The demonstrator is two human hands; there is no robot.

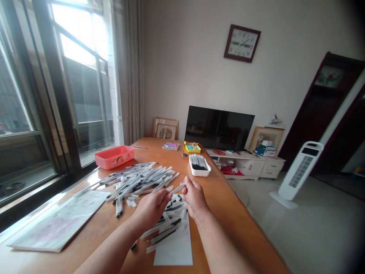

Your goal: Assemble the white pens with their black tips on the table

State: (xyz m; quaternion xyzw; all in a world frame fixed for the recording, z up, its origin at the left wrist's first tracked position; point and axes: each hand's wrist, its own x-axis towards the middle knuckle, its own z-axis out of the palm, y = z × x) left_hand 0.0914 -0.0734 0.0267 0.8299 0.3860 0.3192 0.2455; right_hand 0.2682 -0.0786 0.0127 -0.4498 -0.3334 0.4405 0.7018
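Observation:
Between my two hands is a slim, translucent pen (178,188), held tilted above the table. My left hand (152,206) pinches its lower left end, and my right hand (195,198) grips the upper right end with thumb and fingers. Beneath them lies a sheet of white paper (173,253), strewn with pen barrels, black caps and dark refills. A large heap of clear pens (142,182) spreads to the left, with several short clear pieces (131,202) at its near edge. Beyond my right hand stands a white box (200,173) filled with upright or leaning pens.
A pink plastic basket (114,158) sits by the window side of the wooden table (219,213). An open booklet (57,224) lies front left. Farther back are a colourful book (170,146) and a yellow box (192,148). The table's right edge drops to the floor, where a tower fan (300,171) stands.

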